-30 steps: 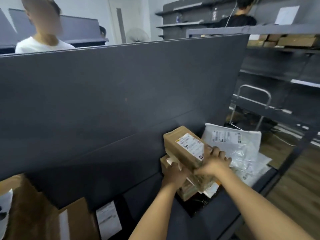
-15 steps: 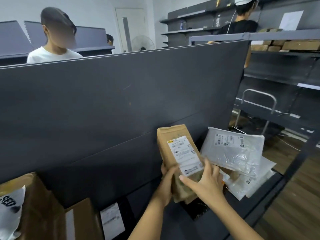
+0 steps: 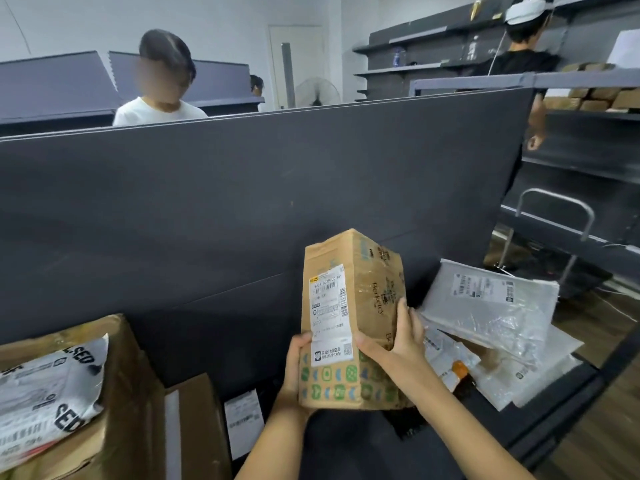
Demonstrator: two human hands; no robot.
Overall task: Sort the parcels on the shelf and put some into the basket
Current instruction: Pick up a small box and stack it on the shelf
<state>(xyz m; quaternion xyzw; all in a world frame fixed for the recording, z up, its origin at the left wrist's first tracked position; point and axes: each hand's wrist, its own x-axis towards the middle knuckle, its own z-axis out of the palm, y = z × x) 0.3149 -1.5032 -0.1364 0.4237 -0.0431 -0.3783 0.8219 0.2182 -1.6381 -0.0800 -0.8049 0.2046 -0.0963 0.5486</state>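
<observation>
I hold a brown cardboard parcel [image 3: 363,306] upright above the dark shelf [image 3: 346,441], its white shipping label facing me. My left hand [image 3: 298,368] grips its lower left edge. My right hand [image 3: 398,344] clasps its right side, thumb across the front. To the right on the shelf lies a heap of clear plastic mailer bags [image 3: 491,306] with labels. No basket is in view.
A tall dark back panel [image 3: 242,202] rises behind the shelf. Brown boxes [image 3: 138,410] with a white printed bag [image 3: 45,396] sit at the left. A metal cart handle [image 3: 554,216] and other shelving stand at the right. Two people work beyond.
I lifted the brown parcel off the pile, stood it upright and brought it closer. The view has tilted up and the mailer bags lie uncovered.
</observation>
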